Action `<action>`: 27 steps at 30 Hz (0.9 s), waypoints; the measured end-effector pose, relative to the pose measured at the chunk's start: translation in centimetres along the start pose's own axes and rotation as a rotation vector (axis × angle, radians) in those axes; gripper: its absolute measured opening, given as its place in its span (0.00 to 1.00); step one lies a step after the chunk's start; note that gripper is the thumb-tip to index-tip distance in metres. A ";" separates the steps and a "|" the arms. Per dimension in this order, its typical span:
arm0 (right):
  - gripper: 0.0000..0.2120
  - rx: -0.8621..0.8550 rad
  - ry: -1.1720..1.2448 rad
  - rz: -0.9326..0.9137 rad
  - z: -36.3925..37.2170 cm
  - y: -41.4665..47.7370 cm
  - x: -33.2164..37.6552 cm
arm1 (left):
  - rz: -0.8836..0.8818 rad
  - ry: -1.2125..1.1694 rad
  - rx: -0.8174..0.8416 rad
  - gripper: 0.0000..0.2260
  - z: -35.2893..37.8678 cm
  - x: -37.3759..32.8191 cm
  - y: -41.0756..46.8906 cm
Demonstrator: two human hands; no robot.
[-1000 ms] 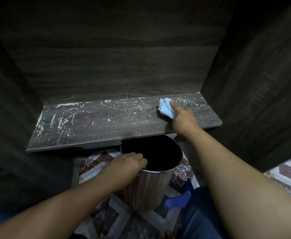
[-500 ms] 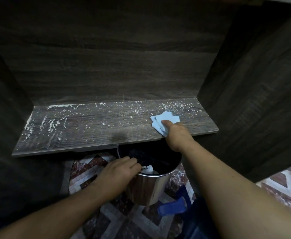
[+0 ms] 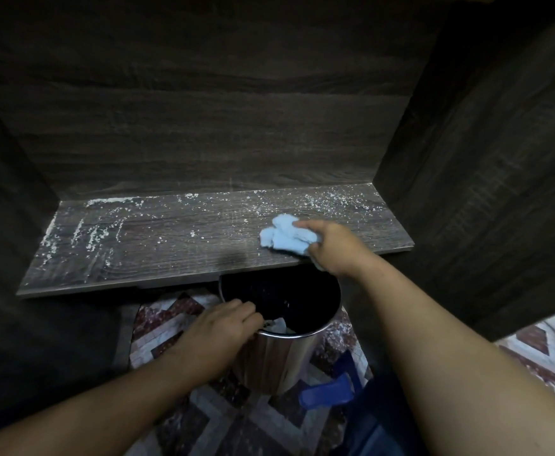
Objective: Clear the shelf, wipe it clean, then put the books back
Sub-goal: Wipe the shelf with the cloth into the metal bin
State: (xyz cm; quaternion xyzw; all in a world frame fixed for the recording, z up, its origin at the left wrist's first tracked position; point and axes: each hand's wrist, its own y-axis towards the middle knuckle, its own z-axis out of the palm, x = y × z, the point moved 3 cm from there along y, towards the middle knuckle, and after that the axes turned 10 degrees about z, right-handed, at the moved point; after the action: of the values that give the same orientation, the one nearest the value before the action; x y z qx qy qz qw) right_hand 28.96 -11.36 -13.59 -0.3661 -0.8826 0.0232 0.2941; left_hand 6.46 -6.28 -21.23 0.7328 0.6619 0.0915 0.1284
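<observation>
Right hand [image 3: 333,248] bunches a light blue cloth [image 3: 284,236] on the dusty shelf [image 3: 171,245], near its front right edge. Left hand [image 3: 218,335], fingers curled, grips the rim of a metal bin [image 3: 282,350] just below the shelf's front edge. Books not visible.

- Right hand [image 3: 332,248] is stretched forward on a straight arm, fingers bunched around a cloth [image 3: 282,236].
- Left hand [image 3: 220,327] is lower, fingers curled over a bin [image 3: 279,360] rim.
</observation>
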 end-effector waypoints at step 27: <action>0.15 -0.080 -0.292 -0.032 1.4 -0.5 1.3 | 0.001 0.168 -0.050 0.08 -0.4 -2.9 1.3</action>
State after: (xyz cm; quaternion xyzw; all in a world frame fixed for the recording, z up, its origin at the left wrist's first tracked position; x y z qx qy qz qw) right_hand 27.16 -10.58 -13.94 -0.3564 -0.9218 0.0362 0.1479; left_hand 7.22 -9.24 -20.32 0.7193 0.6677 0.1690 0.0907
